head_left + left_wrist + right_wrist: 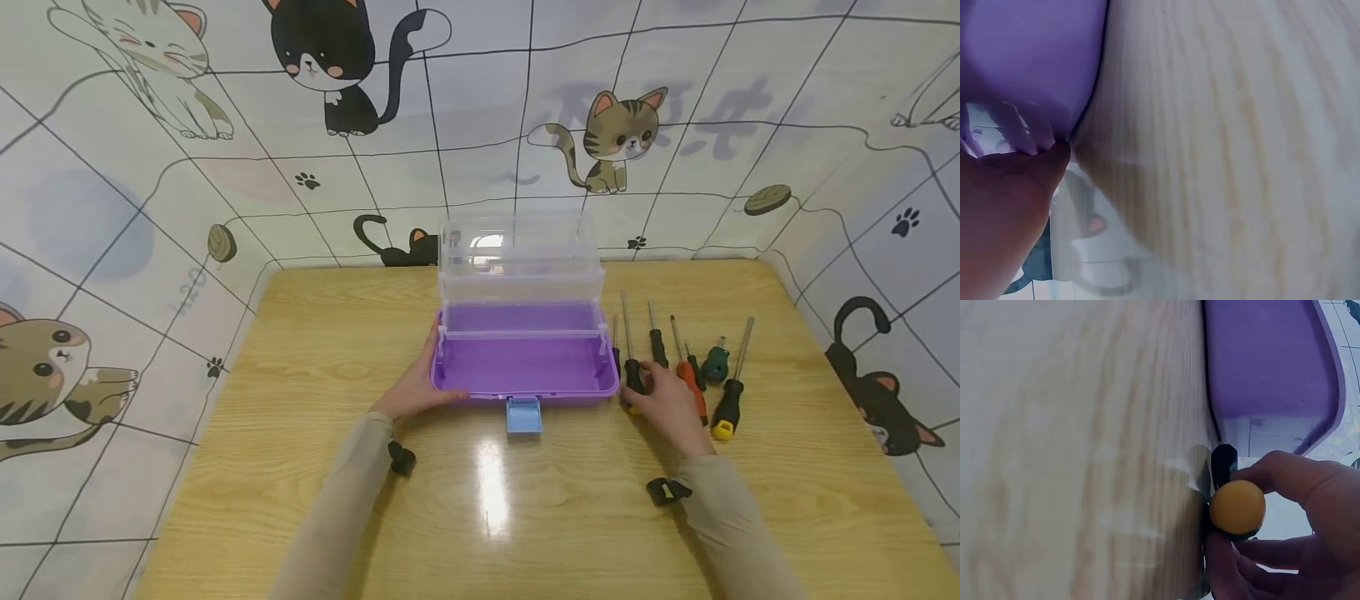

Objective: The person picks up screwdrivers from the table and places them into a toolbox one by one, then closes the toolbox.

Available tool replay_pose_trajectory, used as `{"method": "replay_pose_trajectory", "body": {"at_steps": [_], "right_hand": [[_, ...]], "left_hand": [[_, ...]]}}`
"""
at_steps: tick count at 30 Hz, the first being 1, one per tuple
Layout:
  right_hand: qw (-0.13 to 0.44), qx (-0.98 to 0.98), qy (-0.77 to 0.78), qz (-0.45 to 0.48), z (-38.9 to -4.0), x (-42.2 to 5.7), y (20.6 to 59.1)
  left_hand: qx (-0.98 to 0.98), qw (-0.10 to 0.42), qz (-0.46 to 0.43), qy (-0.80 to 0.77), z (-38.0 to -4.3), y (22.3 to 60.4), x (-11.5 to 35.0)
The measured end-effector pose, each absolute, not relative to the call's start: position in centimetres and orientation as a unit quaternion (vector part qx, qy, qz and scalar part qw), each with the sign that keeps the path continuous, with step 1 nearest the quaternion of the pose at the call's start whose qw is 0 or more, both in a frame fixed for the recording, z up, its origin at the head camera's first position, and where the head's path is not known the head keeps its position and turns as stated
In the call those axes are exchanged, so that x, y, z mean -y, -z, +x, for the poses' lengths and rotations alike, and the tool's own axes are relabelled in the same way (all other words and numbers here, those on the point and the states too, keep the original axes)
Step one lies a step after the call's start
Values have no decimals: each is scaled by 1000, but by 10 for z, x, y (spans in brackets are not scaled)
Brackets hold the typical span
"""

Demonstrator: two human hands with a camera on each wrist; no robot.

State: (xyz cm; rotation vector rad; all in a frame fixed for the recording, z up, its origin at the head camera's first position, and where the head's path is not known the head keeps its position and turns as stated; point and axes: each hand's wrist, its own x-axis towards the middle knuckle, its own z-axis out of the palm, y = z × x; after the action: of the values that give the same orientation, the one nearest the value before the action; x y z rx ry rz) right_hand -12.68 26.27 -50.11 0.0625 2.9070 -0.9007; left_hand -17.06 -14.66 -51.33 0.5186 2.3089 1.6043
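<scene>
A purple toolbox [525, 365] stands on the table, its clear lid [517, 242] raised at the back and its blue latch [523, 415] hanging down in front. My left hand [416, 387] grips the box's left front corner, thumb along the front rim; the left wrist view shows the thumb against the purple wall [1035, 56]. To the right of the box, my right hand [670, 404] holds the black handle of a screwdriver [633, 377]. In the right wrist view its yellow butt end [1238, 507] sits between thumb and fingers, close to the table.
Another black-handled screwdriver [617, 358] lies right beside the box. Further right are a black screwdriver [658, 346], a red one [690, 385], a stubby green one [716, 364] and a large black-and-yellow one [727, 408]. A cat-patterned cloth [480, 125] surrounds the wooden table [300, 350].
</scene>
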Motion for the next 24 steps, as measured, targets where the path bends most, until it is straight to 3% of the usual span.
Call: {"method": "replay_pose_trajectory", "body": {"at_steps": [14,24], "right_hand": [[49,-946,313,68,-122,-261,495],[11,-936,344,77,-122,-264,492]], "left_hand": [[-798,156,171,-556,-167,510,147],[-791,162,183,-560,-169,508,148]]}}
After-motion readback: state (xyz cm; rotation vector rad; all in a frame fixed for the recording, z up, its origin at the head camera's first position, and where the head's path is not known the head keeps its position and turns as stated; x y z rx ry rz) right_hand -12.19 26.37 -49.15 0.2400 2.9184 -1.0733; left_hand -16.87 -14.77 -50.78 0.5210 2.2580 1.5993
